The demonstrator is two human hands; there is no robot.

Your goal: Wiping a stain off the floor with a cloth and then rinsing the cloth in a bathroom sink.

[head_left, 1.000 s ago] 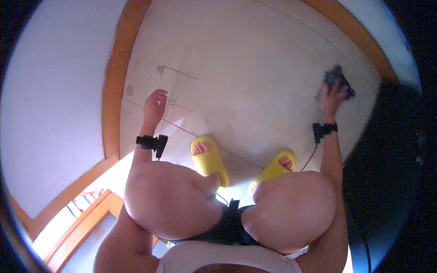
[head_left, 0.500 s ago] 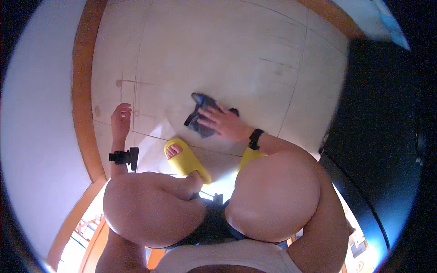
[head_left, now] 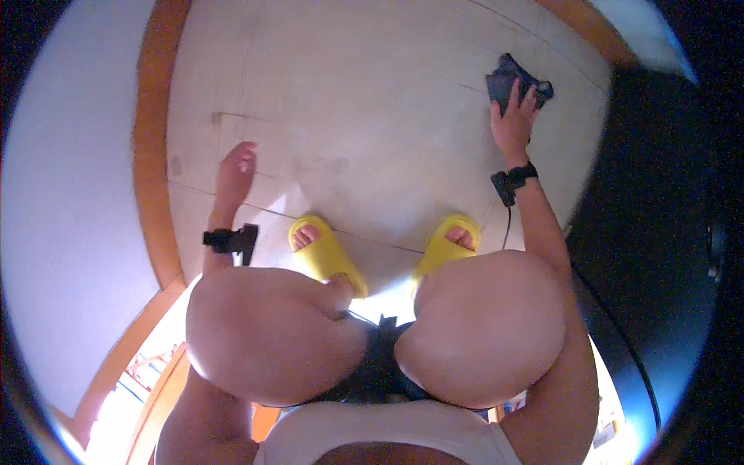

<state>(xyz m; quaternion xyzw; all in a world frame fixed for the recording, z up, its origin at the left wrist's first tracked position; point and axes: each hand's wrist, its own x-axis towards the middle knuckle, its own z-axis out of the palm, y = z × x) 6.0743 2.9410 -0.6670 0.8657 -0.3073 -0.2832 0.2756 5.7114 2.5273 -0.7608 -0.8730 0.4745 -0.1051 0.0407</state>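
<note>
From my feed I look straight down on a person squatting on a pale tiled floor, knees spread wide at the bottom of the view. The right hand reaches far forward and to the right, palm down, fingers spread and pressed flat onto a dark cloth that lies crumpled on the tiles, close to the dark cabinet at the right edge. The cloth sits under the fingertips rather than bunched in a fist, so I read the grasp as a flat press, not a closed hold. A black wristband with a small box on it wraps that wrist, and a thin cable runs back from it along the forearm. The left hand rests on the floor well apart from the cloth, fingers loosely together and slightly curled at the tips, holding nothing; it wears a similar black band. Between the arms stand two yellow slippers, toes pointing forward. An orange wooden skirting strip curves along the left side, bordering a pale wall.
</note>
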